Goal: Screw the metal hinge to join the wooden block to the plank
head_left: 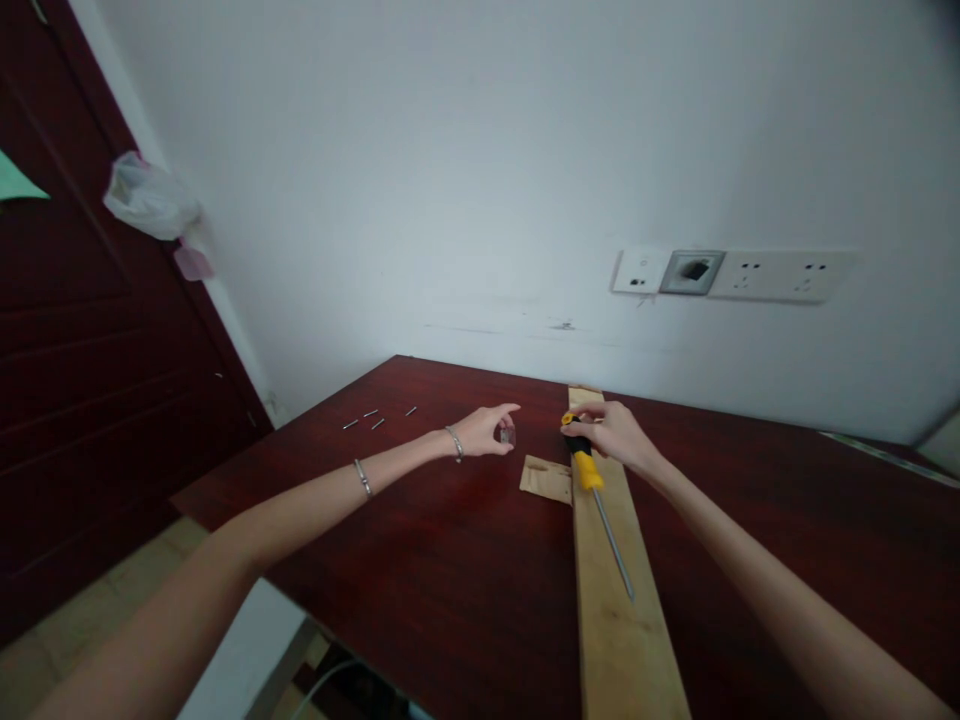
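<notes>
My right hand (611,430) grips the black and yellow handle of a screwdriver (589,470) near its butt end. The metal shaft points toward me, over a long pale wooden board (622,620). To the left, my left hand (484,430) is curled above the table, with thumb and fingers around a small transparent piece (508,436) whose kind I cannot make out. Just in front of that hand, a short flat piece of wood (547,479) lies against the board's left side. Several loose screws (377,424) lie to the left of my left hand.
The dark red tabletop (465,600) meets a white wall at the back. Wall sockets (765,275) sit above it on the right. A dark red door (75,330) with a hanging plastic bag (150,200) is at the left. A thin strip (892,458) lies far right.
</notes>
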Action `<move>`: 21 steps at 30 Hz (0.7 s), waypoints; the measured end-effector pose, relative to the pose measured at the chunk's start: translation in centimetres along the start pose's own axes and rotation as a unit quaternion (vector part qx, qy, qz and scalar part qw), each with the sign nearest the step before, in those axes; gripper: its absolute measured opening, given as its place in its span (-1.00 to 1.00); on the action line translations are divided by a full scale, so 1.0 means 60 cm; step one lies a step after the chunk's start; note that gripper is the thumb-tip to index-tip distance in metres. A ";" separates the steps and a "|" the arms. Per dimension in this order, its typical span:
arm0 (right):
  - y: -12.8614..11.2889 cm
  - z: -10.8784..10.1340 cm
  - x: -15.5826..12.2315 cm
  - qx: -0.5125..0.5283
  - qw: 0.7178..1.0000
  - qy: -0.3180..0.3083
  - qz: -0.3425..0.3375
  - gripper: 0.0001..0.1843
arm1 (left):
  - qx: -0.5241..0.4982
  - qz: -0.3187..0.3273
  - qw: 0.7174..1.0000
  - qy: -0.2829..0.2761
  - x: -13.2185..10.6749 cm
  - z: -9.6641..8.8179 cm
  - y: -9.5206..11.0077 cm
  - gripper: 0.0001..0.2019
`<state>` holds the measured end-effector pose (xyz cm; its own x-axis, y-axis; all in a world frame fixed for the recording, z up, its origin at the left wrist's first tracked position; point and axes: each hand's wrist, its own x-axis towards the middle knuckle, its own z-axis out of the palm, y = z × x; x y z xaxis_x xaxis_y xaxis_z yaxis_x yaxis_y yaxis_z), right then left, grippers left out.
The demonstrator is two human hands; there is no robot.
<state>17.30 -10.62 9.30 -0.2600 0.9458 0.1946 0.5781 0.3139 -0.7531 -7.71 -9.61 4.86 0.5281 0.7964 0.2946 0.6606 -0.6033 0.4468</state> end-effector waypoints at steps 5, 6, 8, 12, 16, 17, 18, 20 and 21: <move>-0.075 0.108 0.051 0.008 0.996 -0.063 -0.062 -0.68 | 0.071 -0.101 0.992 0.040 -0.079 -0.134 -0.089 -0.30; -0.088 0.131 0.060 0.006 0.994 -0.076 -0.079 -0.69 | 0.087 -0.129 0.987 0.038 -0.098 -0.159 -0.108 -0.29; -0.111 0.178 0.075 0.010 0.990 -0.101 -0.097 -0.71 | 0.120 -0.195 0.973 0.031 -0.140 -0.205 -0.144 -0.27; -0.146 0.266 0.097 0.015 0.985 -0.140 -0.104 -0.73 | 0.178 -0.303 0.936 0.021 -0.224 -0.265 -0.204 -0.29; -0.165 0.333 0.109 0.017 0.981 -0.167 -0.096 -0.72 | 0.193 -0.348 0.917 0.011 -0.291 -0.282 -0.244 -0.32; -0.168 0.345 0.111 0.016 0.980 -0.173 -0.094 -0.73 | 0.194 -0.356 0.914 0.007 -0.303 -0.282 -0.252 -0.32; -0.170 0.356 0.112 0.016 0.980 -0.177 -0.093 -0.73 | 0.195 -0.362 0.911 0.003 -0.313 -0.280 -0.258 -0.32; -0.173 0.374 0.114 0.013 0.979 -0.183 -0.091 -0.72 | 0.194 -0.371 0.908 -0.004 -0.326 -0.273 -0.269 -0.32; -0.174 0.381 0.116 0.011 0.978 -0.185 -0.091 -0.71 | 0.193 -0.374 0.907 -0.006 -0.330 -0.270 -0.273 -0.32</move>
<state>-8.19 -9.24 4.14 -0.6215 0.7783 0.0896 0.4805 0.4690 -0.7411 -37.65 -14.82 5.36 -0.1403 0.9899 0.0204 0.9730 0.1341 0.1880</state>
